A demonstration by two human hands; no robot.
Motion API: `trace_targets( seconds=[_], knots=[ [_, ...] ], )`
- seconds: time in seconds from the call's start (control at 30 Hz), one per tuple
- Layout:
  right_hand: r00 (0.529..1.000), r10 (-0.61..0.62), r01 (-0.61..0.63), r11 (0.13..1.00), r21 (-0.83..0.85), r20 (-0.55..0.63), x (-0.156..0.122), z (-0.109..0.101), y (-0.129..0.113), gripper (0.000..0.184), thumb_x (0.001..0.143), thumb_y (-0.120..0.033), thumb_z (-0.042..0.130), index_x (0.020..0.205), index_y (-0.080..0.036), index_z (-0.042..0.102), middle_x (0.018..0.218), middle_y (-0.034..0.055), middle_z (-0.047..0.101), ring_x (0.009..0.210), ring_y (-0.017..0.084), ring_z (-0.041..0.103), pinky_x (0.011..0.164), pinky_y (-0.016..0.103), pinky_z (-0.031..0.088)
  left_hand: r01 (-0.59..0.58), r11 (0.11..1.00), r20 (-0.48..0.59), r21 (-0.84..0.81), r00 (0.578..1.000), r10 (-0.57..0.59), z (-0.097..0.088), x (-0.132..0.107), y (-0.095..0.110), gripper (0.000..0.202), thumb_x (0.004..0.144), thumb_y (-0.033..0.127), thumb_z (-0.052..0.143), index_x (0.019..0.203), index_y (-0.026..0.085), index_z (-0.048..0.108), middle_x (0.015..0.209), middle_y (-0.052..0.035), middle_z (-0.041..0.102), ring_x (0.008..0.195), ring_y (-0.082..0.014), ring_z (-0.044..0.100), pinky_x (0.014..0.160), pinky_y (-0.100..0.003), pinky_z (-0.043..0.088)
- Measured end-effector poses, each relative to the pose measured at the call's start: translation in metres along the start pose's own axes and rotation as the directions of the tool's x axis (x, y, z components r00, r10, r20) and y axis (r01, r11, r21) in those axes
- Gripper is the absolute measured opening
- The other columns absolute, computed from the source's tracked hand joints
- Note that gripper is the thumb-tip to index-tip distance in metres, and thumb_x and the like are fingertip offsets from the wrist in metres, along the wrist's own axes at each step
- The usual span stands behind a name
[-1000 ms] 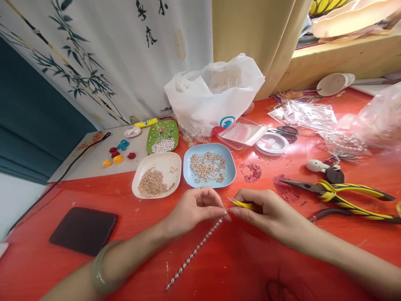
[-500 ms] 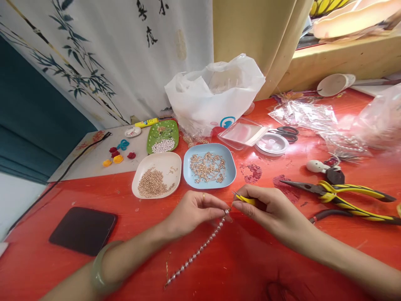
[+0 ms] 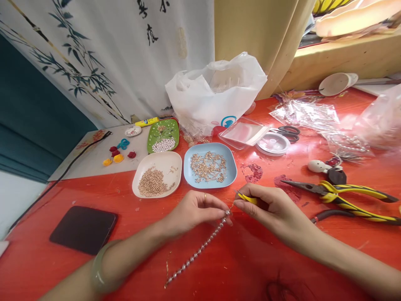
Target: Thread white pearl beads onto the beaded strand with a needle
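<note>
My left hand [image 3: 200, 211] pinches the upper end of a pearl bead bracelet [image 3: 205, 244] between thumb and fingers. The strand slants down toward the lower left, where a thin gold extension chain [image 3: 167, 267] hangs from its end. Closed around a small yellow tool with dark pointed tips [image 3: 249, 198], my right hand [image 3: 266, 205] is just right of the bracelet's upper end. Fingers hide most of that tool, so snips or tweezers I cannot tell. A short thin line runs from the top bead to my right fingertips.
Beyond my hands are a cream tray [image 3: 169, 190] of gold beads, a blue tray [image 3: 230, 179] of gold findings and a green tray [image 3: 175, 142] of white beads. Long-nose pliers [image 3: 332, 190] lie right, a phone [image 3: 83, 230] left. A plastic bag [image 3: 203, 98] stands behind.
My right hand has shifted slightly right and up with the yellow tool, widening the gap between my hands. My left hand keeps its pinch on the bracelet.
</note>
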State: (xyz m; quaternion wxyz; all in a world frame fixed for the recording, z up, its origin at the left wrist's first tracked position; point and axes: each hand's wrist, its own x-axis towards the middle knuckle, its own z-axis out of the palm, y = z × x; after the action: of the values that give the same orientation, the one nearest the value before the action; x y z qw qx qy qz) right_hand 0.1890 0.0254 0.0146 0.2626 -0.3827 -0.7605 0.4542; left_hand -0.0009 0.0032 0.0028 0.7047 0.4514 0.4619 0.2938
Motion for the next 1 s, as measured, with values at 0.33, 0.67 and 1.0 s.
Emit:
trace_targets(
  seconds=[0.33,0.67,1.0],
  knots=[
    [0.999,-0.001,0.000,1.000,-0.027,-0.041,-0.0007,-0.0008,0.0000,0.025,0.084,-0.030,0.045,0.064,-0.017,0.050,0.057,-0.0015,0.049,0.050,0.010,0.040,0.044,0.022,0.034,0.009,0.998,0.041,-0.062,0.999,-0.006,-0.0016,0.0000,-0.0010,0.012,0.069,0.023,0.066,0.075,0.013,0.067,0.069,-0.0049,0.071,0.068,-0.0143,0.064,0.070,-0.026,0.046],
    [0.994,-0.077,0.067,0.990,-0.121,-0.078,-0.0017,-0.0010,-0.0019,0.022,0.084,-0.026,0.046,0.064,-0.018,0.050,0.054,-0.0024,0.048,0.048,0.009,0.038,0.043,0.020,0.033,-0.002,0.997,-0.017,-0.078,1.000,0.001,-0.0005,0.0013,-0.0011,0.011,0.065,0.022,0.069,0.072,0.014,0.066,0.066,-0.0032,0.069,0.063,-0.0123,0.061,0.063,-0.024,0.045],
    [0.992,-0.099,0.089,0.988,-0.126,-0.079,-0.0021,-0.0001,0.0007,0.021,0.084,-0.026,0.047,0.066,-0.017,0.051,0.055,-0.0026,0.049,0.049,0.009,0.039,0.044,0.020,0.034,0.000,0.995,-0.011,-0.104,1.000,-0.001,-0.0003,0.0000,-0.0015,0.009,0.069,0.023,0.067,0.070,0.014,0.068,0.062,-0.0020,0.069,0.058,-0.0092,0.060,0.061,-0.020,0.044]
  ],
)
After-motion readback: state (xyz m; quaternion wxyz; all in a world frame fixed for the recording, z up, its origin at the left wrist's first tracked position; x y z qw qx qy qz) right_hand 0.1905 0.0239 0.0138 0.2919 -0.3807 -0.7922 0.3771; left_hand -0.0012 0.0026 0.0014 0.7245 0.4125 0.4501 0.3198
